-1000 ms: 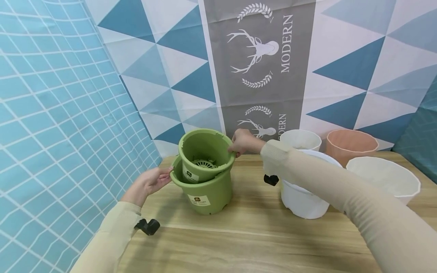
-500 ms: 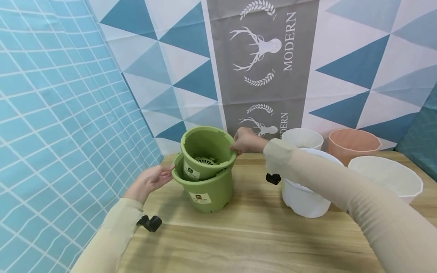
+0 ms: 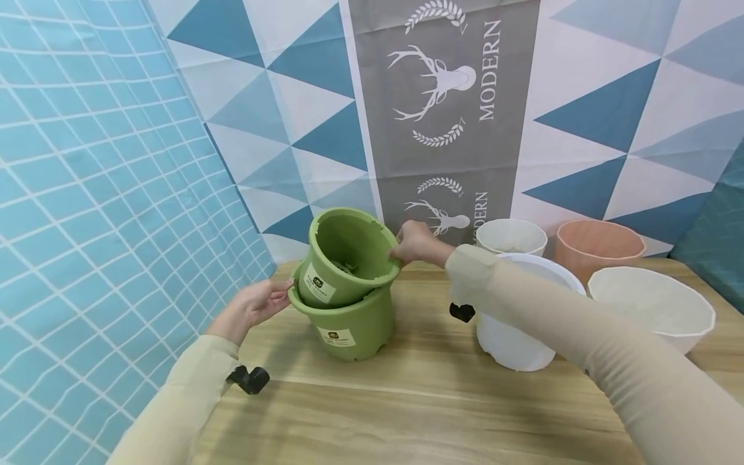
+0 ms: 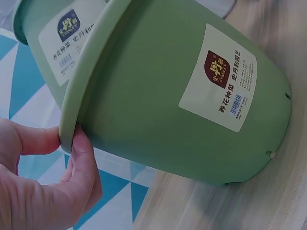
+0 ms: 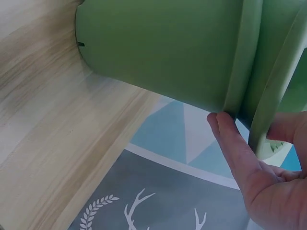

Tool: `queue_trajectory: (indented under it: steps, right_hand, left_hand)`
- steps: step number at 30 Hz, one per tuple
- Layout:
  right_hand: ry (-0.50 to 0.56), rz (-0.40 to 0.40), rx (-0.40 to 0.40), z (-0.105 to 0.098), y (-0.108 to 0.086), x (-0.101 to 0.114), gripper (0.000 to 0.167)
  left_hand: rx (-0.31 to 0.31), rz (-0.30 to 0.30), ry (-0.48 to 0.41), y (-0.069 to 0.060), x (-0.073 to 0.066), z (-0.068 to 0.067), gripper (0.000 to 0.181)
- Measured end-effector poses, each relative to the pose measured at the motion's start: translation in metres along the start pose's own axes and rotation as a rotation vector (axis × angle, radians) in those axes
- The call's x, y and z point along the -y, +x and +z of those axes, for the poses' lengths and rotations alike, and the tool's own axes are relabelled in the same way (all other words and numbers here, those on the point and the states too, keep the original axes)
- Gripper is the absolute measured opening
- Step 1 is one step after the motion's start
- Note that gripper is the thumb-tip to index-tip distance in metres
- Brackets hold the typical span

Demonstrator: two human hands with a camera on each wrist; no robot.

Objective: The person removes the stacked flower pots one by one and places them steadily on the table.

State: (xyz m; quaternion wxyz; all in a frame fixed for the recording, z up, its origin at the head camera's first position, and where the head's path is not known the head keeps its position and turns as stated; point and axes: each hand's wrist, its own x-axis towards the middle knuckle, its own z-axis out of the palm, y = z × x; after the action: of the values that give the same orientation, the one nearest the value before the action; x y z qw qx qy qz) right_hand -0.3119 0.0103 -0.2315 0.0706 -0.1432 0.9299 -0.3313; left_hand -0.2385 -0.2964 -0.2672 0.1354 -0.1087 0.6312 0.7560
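Note:
Two green flowerpots are nested, one inside the other. The lower flowerpot [image 3: 353,323] stands on the table with a white label on its side. The upper flowerpot [image 3: 349,281] sits tilted in it, raised on its left side, its own label showing. My left hand [image 3: 256,307] pinches the lower pot's rim at the left between thumb and fingers, plain in the left wrist view. My right hand [image 3: 417,243] grips the upper pot's rim at the right. In the right wrist view its fingertips [image 5: 225,119] reach to the lower pot's rim.
On the right of the wooden table [image 3: 372,413] stand a white pot [image 3: 511,345] partly behind my right sleeve, a smaller white pot [image 3: 511,236], a terracotta-coloured pot [image 3: 599,245] and a wide cream pot [image 3: 651,300]. A patterned cloth [image 3: 442,155] hangs behind.
The upper green pot has tilted further, its left side rising out of the lower one and its label coming more into view. Both hands keep their hold on the rims.

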Motion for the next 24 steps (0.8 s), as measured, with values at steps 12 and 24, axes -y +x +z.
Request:
queue_trajectory:
  steps: [12,24]
  right_hand:
    - [0.057,0.050,0.019,0.006,0.004,-0.001,0.020]
    - [0.171,0.027,0.081,-0.002,0.002,-0.008,0.025]
  left_hand:
    - [-0.021,-0.016,0.001,0.001,0.002,-0.004,0.058]
    - [-0.024,0.007,0.015,-0.002,0.002,0.002,0.063]
